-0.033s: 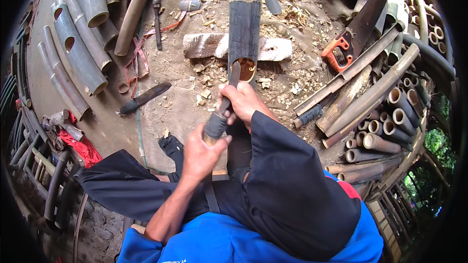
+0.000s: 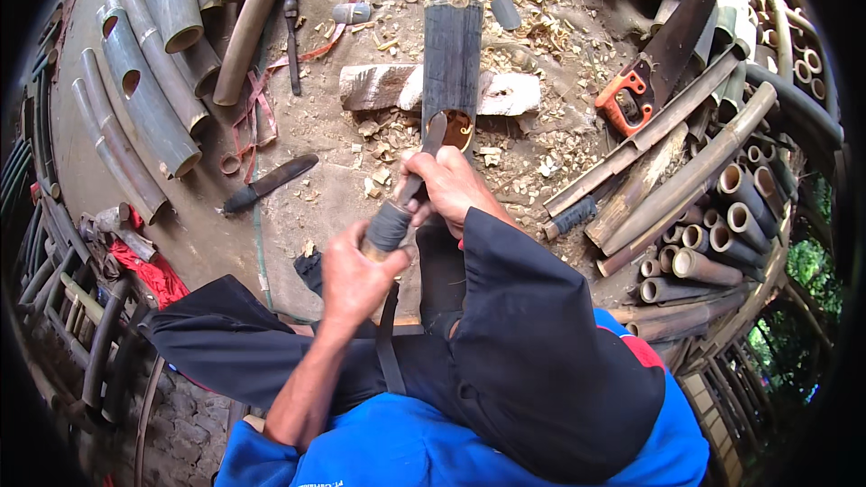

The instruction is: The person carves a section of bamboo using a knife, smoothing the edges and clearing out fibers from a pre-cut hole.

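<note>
A dark bamboo section (image 2: 451, 50) lies across a pale wooden block (image 2: 379, 86), its open cut end facing me. A long blade tool (image 2: 431, 140) with a dark wrapped handle (image 2: 390, 224) points into that open end. My left hand (image 2: 354, 278) is shut on the lower end of the handle. Higher up, where handle meets blade, my right hand (image 2: 451, 188) grips the same tool just short of the bamboo's mouth. My knees in dark trousers sit below the hands.
Cut bamboo tubes (image 2: 153, 81) are stacked at the left and many poles (image 2: 704, 207) at the right. An orange-handled handsaw (image 2: 636, 90) lies upper right, a dark knife (image 2: 271, 180) on the ground at left. Wood chips (image 2: 532, 36) litter the dirt. A red cloth (image 2: 153, 272) lies lower left.
</note>
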Tool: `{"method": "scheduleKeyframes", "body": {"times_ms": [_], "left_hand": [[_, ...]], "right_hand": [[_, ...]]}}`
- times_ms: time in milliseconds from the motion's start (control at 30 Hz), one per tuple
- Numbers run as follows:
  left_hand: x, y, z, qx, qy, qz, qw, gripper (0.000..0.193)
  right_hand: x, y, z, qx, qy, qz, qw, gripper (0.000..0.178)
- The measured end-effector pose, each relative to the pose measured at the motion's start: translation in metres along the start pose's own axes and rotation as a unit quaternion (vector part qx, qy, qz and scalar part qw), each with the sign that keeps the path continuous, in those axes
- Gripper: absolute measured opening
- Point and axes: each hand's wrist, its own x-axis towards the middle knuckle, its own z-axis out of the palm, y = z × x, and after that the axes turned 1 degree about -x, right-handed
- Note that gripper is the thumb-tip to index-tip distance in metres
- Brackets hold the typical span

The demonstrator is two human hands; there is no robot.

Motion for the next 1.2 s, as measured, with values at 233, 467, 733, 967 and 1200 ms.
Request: {"method": "scheduleKeyframes", "body": {"times_ms": [233, 467, 733, 967, 1200], "left_hand": [[0.018, 0.106, -0.069, 0.35, 0.05, 0.117, 0.928, 0.04], [0.013, 0.153, -0.041, 0.506, 0.071, 0.301, 0.805, 0.015], [0.039, 0.164, -0.051, 0.603, 0.0, 0.47, 0.644, 0.005], [0.117, 0.085, -0.109, 0.305, -0.37, 0.099, 0.872, 0.036], [-0.001, 0.019, 0.037, -0.009, -0.172, 0.018, 0.985, 0.029]], "right_hand": [[-0.002, 0.0, 0.008, 0.349, -0.069, -0.089, 0.93, 0.027], [-0.004, 0.019, -0.003, 0.549, -0.117, -0.106, 0.821, 0.025], [0.003, 0.025, 0.0, 0.588, -0.146, -0.048, 0.794, 0.024], [-0.004, 0.02, 0.032, 0.394, -0.011, 0.004, 0.919, 0.027], [-0.018, 0.019, -0.032, -0.094, 0.111, 0.052, 0.988, 0.044]]}}
